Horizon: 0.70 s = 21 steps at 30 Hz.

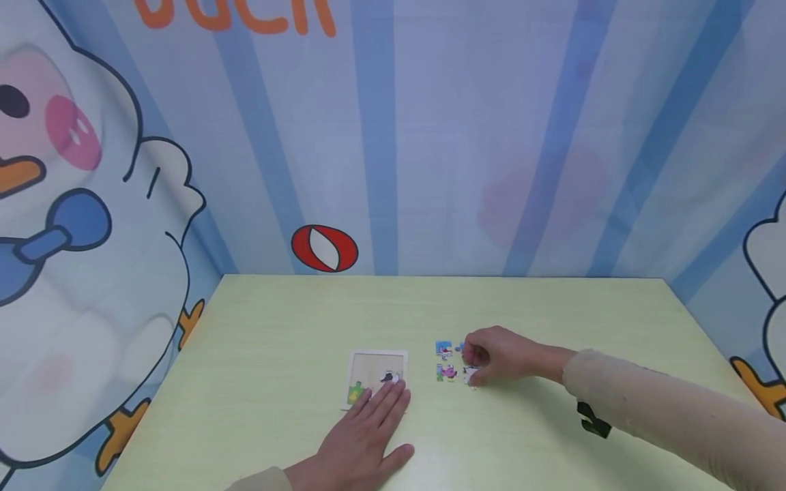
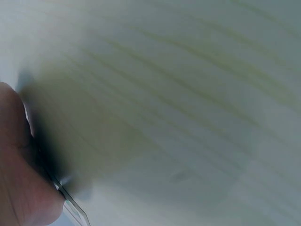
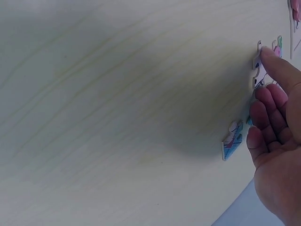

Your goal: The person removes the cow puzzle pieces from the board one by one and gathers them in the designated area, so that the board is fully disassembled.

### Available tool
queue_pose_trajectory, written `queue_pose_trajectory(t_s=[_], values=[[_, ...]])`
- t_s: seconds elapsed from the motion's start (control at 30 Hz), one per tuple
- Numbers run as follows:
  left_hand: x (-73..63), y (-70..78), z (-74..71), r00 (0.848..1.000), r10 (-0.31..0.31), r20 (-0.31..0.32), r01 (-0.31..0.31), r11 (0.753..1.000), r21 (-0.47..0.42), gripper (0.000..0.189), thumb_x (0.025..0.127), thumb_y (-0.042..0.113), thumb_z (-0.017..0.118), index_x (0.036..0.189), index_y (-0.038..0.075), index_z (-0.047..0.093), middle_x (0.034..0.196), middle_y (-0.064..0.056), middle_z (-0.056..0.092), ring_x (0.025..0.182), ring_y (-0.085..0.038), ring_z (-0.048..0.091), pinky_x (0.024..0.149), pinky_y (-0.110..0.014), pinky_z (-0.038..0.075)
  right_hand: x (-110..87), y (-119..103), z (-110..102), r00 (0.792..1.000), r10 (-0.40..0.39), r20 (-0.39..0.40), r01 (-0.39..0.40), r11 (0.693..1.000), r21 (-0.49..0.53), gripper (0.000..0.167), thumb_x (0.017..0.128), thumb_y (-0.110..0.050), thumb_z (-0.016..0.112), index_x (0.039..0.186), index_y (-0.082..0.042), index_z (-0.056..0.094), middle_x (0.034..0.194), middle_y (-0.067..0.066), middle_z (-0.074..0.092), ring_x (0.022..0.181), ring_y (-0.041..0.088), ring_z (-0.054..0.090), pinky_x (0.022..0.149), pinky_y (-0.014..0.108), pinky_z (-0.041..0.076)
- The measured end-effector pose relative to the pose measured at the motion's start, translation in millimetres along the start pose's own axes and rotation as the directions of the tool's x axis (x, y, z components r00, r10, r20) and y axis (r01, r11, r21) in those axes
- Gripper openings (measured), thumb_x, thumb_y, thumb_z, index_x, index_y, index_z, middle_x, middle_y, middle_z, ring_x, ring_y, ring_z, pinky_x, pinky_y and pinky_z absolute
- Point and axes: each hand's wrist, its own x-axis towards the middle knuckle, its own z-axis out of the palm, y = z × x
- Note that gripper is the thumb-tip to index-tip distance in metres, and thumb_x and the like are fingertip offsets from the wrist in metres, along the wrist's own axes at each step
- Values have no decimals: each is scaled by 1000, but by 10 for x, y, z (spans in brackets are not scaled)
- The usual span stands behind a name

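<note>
My left hand [image 1: 364, 436] lies flat with straight fingers over the lower right of a small white-rimmed puzzle tray [image 1: 352, 368]. Inside the tray are a green-and-yellow puzzle piece [image 1: 355, 391] and a black-and-white piece [image 1: 389, 376], partly under the fingertips. To the right, my right hand [image 1: 503, 354] reaches in over loose pieces, thumb and curled fingers about a white jigsaw piece [image 1: 470, 374]. In the right wrist view the thumb [image 3: 277, 66] presses on that white piece [image 3: 257, 61]. The index finger is mostly hidden there.
Beside the right hand lie a blue piece [image 1: 443, 349] and a pink-and-green piece [image 1: 447, 372]. Another blue piece [image 3: 232, 141] lies under the right hand's fingers. The pale wooden table [image 1: 295, 327] ends at a printed curtain [image 1: 430, 170] behind.
</note>
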Motion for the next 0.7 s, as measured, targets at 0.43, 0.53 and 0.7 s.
queue_pose_trajectory(t_s=[0.43,0.53,0.7], values=[[0,2,12,1000,2,-1,-2,1000,4,72,114,55,35,166,5,37,173,-11,34,160,-25,31,126,-48,34,8,-28,13,1000,28,-9,-28,999,-15,35,81,-28,96,98,-15,67,90,-6,61,85,10,54,78,28,50],[-1,-2,22,1000,3,-5,-3,1000,15,72,114,55,35,165,5,38,173,-10,35,160,-25,32,125,-47,34,13,-41,33,1000,27,-3,-28,999,-30,37,80,-27,97,98,-16,67,90,-7,60,85,11,53,79,28,50],[-4,-5,23,1000,7,-15,-7,1000,16,72,114,56,34,165,5,39,173,-11,36,159,-25,34,125,-48,35,14,-45,43,1000,11,-7,-11,999,-45,35,80,-24,96,97,-15,67,89,-6,59,85,12,52,78,28,49]])
